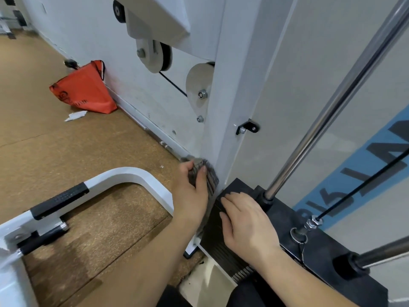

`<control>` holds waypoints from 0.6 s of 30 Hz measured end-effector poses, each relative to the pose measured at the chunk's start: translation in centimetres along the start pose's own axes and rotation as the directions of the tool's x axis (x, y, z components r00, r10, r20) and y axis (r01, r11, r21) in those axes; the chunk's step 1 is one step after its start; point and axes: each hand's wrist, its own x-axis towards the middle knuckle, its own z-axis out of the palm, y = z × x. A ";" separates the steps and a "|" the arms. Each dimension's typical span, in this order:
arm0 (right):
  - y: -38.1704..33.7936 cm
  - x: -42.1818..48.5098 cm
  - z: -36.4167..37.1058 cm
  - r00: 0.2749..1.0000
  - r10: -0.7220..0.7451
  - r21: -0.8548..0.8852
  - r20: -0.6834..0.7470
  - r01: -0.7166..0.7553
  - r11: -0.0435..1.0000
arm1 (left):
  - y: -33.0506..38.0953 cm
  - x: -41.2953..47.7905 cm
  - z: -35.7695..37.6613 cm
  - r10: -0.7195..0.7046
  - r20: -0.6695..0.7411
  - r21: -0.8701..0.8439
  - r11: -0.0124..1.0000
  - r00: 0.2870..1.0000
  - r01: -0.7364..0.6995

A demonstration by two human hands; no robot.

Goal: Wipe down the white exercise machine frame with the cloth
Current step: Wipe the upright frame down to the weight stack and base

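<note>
The white exercise machine frame (223, 120) rises as an upright post in the middle of the head view. My left hand (191, 191) grips a grey striped cloth (211, 177) and presses it against the post's lower left face, near the floor. My right hand (247, 222) rests flat with straight fingers on top of the black weight stack (327, 260), just right of the post. Part of the cloth is hidden under my left hand.
A chrome guide rod (336, 100) and a black cable (363, 185) run up from the stack. Pulleys (159, 56) sit above on the post. A white curved bar with black grip (59, 201) lies left. An orange bag (85, 88) leans on the wall over the cork floor (55, 151).
</note>
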 end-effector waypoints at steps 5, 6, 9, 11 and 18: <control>-0.6 0.6 0.5 0.995 0.033 0.038 -0.090 -0.030 0.999 | -4.4 -0.8 0.1 -0.224 -0.004 -0.010 0.975 0.975 0.224; -0.6 0.6 0.5 0.995 0.034 0.031 -0.089 -0.031 0.999 | -4.3 -0.6 0.1 -0.244 -0.010 -0.014 0.970 0.970 0.244; -0.7 0.5 0.7 0.994 0.036 0.015 -0.103 -0.035 0.999 | -2.9 -0.3 0.6 -0.188 -0.053 -0.003 0.982 0.981 0.188; -0.7 0.6 0.9 0.992 0.031 0.002 -0.124 -0.031 1.000 | -3.1 -0.3 0.8 -0.130 -0.055 0.012 0.991 0.990 0.131; -0.7 0.6 1.7 0.992 0.066 -0.044 -0.105 -0.071 0.996 | -6.5 -2.0 0.3 -0.112 0.000 0.182 0.977 0.994 0.110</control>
